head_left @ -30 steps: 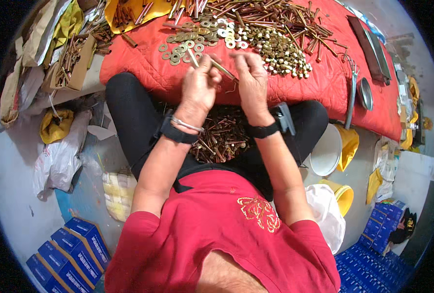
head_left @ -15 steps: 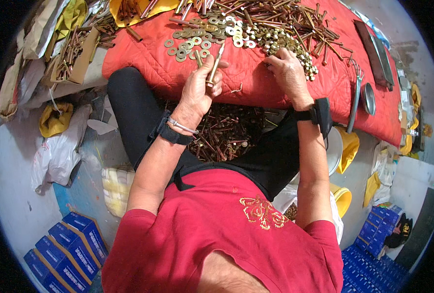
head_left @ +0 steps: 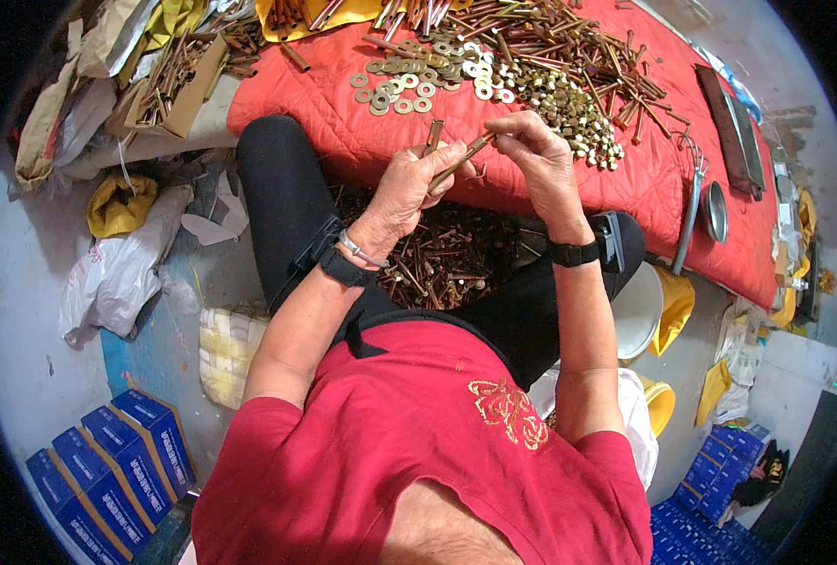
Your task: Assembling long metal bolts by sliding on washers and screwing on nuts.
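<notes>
Gripping a metal bolt in our curled left hand, we pinch its far end between the narrowed fingertips of our right hand. Another metal piece juts from our left grasp, above the red cloth's near edge, close to washers and nuts.

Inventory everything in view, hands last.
quilted cloth: one, red, upper middle
held rods: two visible, brassy, centre
nuts: many, brassy, on cloth
washers: many, brassy and silvery, left of nuts
bolts: many, coppery, behind nuts, below cloth
cardboard box: one, brown, upper left
boxes: several, blue, lower corners
bags: several, white, both sides
bucket: one, yellow, right
dish: one, metallic, right
top: one, red, lower middle
left hand: one, bare, around rods
right hand: one, bare, at rod end
</notes>
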`<state>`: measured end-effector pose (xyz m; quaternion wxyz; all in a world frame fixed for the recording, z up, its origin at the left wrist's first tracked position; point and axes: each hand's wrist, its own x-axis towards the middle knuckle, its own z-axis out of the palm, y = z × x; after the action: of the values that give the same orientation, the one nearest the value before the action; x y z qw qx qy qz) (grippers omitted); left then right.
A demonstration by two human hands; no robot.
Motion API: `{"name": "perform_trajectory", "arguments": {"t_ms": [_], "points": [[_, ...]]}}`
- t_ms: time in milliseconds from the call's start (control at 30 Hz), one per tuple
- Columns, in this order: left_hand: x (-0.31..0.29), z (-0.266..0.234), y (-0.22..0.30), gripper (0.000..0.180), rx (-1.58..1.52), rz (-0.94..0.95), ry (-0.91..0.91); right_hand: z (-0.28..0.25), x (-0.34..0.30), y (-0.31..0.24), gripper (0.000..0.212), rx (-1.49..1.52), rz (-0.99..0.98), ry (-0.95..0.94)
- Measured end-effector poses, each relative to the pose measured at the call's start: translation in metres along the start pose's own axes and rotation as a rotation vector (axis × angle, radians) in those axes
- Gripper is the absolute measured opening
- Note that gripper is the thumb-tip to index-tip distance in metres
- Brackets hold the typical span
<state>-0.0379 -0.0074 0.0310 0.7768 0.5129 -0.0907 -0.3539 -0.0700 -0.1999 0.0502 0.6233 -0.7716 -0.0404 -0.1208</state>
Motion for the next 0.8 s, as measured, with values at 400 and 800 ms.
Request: {"name": "perform_trajectory", "arguments": {"t_ms": [400, 800], "points": [[0.003, -0.015, 0.007, 0.032, -0.361, -0.298, -0.306, -0.026, -0.002, -0.028, 0.013, -0.149, 0.106, -0.215], [0.001, -0.007, 0.005, 0.030, -0.150, -0.208, -0.267, -0.024, -0.014, -0.025, 0.009, -0.262, 0.018, -0.178]]}}
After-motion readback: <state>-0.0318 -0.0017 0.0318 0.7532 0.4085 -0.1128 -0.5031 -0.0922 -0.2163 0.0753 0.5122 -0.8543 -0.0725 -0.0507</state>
